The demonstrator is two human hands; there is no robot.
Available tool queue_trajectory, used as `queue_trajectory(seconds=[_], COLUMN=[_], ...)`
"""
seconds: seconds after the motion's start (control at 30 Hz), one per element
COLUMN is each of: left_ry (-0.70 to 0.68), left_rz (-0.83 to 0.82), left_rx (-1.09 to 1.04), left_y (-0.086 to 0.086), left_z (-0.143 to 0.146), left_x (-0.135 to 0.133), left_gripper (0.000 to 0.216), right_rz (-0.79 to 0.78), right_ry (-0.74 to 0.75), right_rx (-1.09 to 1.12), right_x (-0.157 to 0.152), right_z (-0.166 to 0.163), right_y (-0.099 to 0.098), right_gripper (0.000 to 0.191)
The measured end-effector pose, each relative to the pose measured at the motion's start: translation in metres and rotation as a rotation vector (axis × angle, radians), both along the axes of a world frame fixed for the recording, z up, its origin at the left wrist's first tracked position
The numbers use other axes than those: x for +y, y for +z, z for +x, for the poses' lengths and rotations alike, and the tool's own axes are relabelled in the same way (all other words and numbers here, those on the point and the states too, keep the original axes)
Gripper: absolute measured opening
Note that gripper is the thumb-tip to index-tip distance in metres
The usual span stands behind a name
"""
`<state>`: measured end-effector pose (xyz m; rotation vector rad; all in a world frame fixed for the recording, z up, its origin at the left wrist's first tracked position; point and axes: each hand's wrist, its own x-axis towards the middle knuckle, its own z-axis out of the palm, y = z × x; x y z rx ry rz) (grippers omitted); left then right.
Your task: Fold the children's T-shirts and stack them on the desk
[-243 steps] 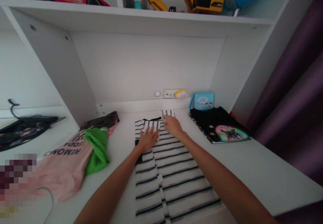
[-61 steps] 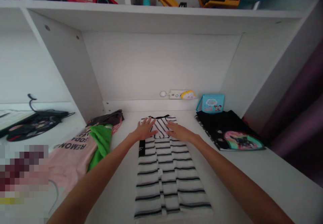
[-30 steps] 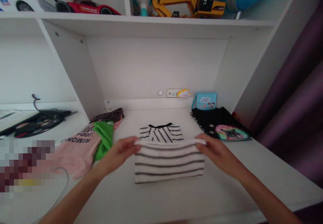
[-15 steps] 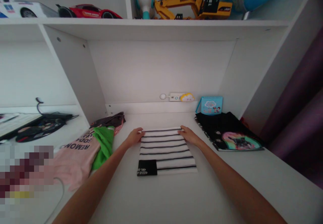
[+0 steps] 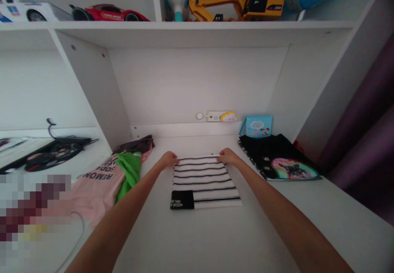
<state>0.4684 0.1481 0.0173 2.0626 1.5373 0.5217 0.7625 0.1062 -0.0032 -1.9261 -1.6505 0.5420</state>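
A white garment with black stripes [image 5: 206,178], folded into a near-rectangle, lies flat on the white desk in front of me. A black patch with white lettering [image 5: 182,199] covers its near left corner. At the far left corner, my left hand [image 5: 168,160] pinches the cloth between thumb and fingers. My right hand [image 5: 228,157] grips the far right corner in the same way. The fingertips of both hands are partly hidden by the fold.
Left of me lie a pink shirt [image 5: 98,187], a green cloth [image 5: 131,170] and a dark garment [image 5: 135,145]. A folded black garment [image 5: 261,150] is on the right, before a blue desk calendar [image 5: 259,126]. Overhead, a shelf [image 5: 203,26] carries a toy excavator [image 5: 240,3] and toy cars.
Both hands keep hold of the striped garment's far corners, with only slight finger shifts. The whole view has moved slightly; the garment lies much as before.
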Motion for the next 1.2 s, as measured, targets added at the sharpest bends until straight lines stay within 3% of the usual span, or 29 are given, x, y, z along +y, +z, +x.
queue_trajectory(seconds=[0.13, 0.23, 0.33, 0.43, 0.53, 0.6, 0.63, 0.73, 0.8, 0.9, 0.97, 1.07, 1.2], left_ry=[-0.103, -0.248, -0.369, -0.445, -0.512, -0.525, -0.517, -0.491, -0.572, -0.704, -0.719, -0.700, -0.638], left_rz=[0.059, 0.228, 0.296, 0.320, 0.255, 0.210, 0.223, 0.380, 0.444, 0.446, 0.433, 0.445, 0.452], left_rx=[-0.220, -0.468, -0.511, -0.382, -0.065, 0.140, 0.194, 0.165, 0.148, 0.235, 0.314, 0.415, 0.452], left_y=[0.055, 0.102, 0.119, 0.095, 0.052, 0.032, 0.026, 0.022, 0.021, 0.013, 0.006, 0.002, 0.005], left_z=[-0.003, -0.007, -0.013, -0.025, -0.042, -0.047, -0.044, -0.014, 0.020, 0.072, 0.095, 0.100, 0.060], left_x=[-0.004, -0.020, -0.043, -0.060, -0.070, -0.079, -0.086, -0.119, -0.146, -0.176, -0.184, -0.181, -0.160], left_gripper=[0.030, 0.034, 0.034, 0.029, 0.026, 0.030, 0.033, 0.036, 0.037, 0.050, 0.048, 0.024, 0.023], right_rz=[0.151, 0.477, 0.773, 0.714, 0.431, 0.283, 0.261, 0.370, 0.416, 0.334, 0.277, 0.257, 0.268], right_ry=[-0.006, 0.038, 0.128, 0.211, 0.518, 0.661, 0.663, 0.517, 0.459, 0.474, 0.489, 0.468, 0.436], right_rx=[0.079, 0.148, 0.118, -0.062, -0.145, -0.134, -0.122, -0.128, -0.179, -0.222, -0.241, -0.316, -0.400], right_x=[-0.005, -0.030, -0.075, -0.130, -0.176, -0.190, -0.189, -0.160, -0.130, -0.093, -0.084, -0.095, -0.143], right_z=[0.010, 0.018, 0.013, -0.005, -0.022, -0.023, -0.019, -0.001, 0.011, 0.020, 0.020, 0.018, 0.000], right_y=[0.051, 0.094, 0.109, 0.089, 0.059, 0.048, 0.045, 0.039, 0.030, 0.009, -0.002, -0.007, 0.002], right_gripper=[0.029, 0.045, 0.040, 0.031, 0.038, 0.038, 0.035, 0.028, 0.030, 0.031, 0.031, 0.029, 0.027])
